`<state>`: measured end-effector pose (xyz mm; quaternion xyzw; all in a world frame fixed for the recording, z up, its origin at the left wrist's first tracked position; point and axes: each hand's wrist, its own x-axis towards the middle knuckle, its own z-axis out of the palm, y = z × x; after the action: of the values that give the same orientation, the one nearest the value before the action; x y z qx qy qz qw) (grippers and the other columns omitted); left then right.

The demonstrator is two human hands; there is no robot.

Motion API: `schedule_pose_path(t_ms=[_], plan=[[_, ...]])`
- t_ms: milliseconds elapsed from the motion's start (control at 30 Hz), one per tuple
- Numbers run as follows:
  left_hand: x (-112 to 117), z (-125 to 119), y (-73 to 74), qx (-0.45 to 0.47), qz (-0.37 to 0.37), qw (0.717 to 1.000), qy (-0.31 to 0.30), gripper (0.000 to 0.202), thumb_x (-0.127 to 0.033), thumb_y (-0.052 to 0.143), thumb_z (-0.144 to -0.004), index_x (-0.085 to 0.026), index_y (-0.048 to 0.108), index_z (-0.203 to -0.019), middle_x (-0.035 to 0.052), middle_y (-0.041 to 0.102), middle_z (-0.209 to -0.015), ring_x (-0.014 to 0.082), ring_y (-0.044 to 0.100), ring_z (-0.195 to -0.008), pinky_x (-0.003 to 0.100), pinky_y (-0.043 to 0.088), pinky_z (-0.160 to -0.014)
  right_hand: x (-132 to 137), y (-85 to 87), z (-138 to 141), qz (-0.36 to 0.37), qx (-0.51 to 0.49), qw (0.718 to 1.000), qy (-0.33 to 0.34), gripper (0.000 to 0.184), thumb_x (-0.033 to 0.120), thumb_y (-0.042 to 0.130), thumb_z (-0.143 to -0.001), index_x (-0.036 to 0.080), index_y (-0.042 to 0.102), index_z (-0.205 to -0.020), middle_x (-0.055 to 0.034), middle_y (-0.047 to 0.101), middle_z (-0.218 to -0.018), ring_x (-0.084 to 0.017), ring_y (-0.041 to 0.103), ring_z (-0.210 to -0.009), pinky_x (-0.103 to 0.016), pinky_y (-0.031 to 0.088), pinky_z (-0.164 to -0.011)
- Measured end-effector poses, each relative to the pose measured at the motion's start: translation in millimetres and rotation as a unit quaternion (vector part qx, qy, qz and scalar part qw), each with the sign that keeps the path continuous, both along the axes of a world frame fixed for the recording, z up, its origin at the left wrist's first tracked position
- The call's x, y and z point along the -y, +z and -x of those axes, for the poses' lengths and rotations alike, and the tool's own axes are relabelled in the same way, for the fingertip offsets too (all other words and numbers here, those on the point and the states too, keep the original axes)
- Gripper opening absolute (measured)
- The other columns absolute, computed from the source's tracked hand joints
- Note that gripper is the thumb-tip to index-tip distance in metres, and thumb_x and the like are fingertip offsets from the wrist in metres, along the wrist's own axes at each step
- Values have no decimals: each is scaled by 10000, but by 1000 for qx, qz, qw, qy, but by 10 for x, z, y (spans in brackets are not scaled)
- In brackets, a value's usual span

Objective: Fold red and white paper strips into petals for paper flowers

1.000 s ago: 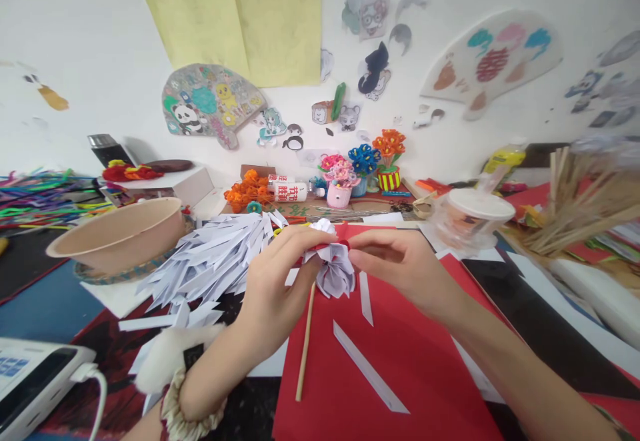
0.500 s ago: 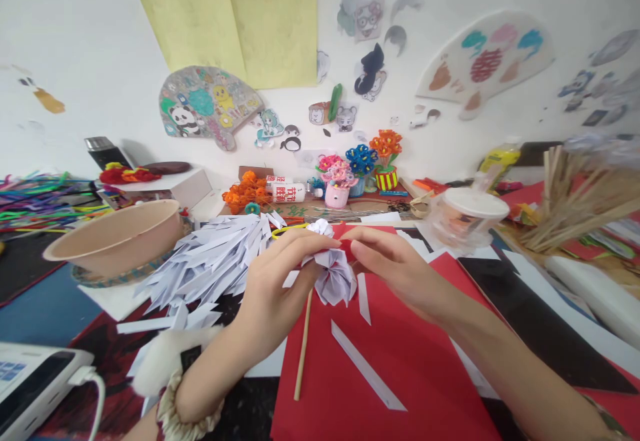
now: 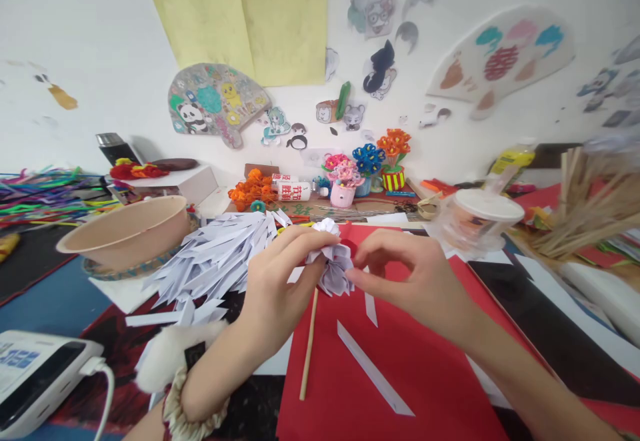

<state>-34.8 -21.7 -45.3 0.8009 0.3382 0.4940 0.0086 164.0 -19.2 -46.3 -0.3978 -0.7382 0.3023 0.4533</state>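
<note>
Two hands, left hand [image 3: 273,288] and right hand [image 3: 417,284], fingers [image 3: 303,236] pinching the white paper flower [image 3: 336,273] between them.

the flower [image 3: 334,269] is folded white paper, matt and creased, on a bare smooth wooden stick [image 3: 309,344]. under it lies a matt red paper sheet [image 3: 415,368]. at 10 o'clock, matt paper strips [image 3: 220,258] and a dull pulp-like bowl [image 3: 125,231]; at 2 o'clock a clear glossy plastic cup [image 3: 475,221].
</note>
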Motion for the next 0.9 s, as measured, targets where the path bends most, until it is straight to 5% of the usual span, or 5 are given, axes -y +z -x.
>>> schedule_pose_path(t_ms=[167,333,633,900], plan=[[-23,0,-21,-7,15,1000,-26,275,-7,548,-871,-209,687,-995,44,709,-955,151,664,-860,272,543,-740,44,-8,41,-55,23,998,-26,155,246,655,-873,223,651,-720,-7,694,-690,-159,613,-620,-280,501,-579],[-34,11,-6,-10,32,998,-49,275,-10,540,-885,-204,699,-998,43,695,-948,144,655,-856,258,530,-737,59,-19,59,-188,74,977,-73,152,153,593,-896,221,636,-767,-16,672,-699,-155,607,-597,-290,505,-593],[-85,79,55,-24,81,993,-77,284,50,521,-862,-181,654,-960,20,666,-946,125,611,-887,239,481,-783,13,-54,33,-268,85,957,-63,148,109,590,-930,194,628,-815,-36,706,-783,-165,659,-706,-272,532,-654],[-61,119,51,-140,-18,989,-35,259,-5,502,-914,-197,638,-1022,48,648,-1012,164,610,-898,305,441,-760,-2,-149,62,-425,152,888,-87,164,50,511,-958,147,631,-905,-85,713,-825,-172,677,-733,-275,551,-694]])
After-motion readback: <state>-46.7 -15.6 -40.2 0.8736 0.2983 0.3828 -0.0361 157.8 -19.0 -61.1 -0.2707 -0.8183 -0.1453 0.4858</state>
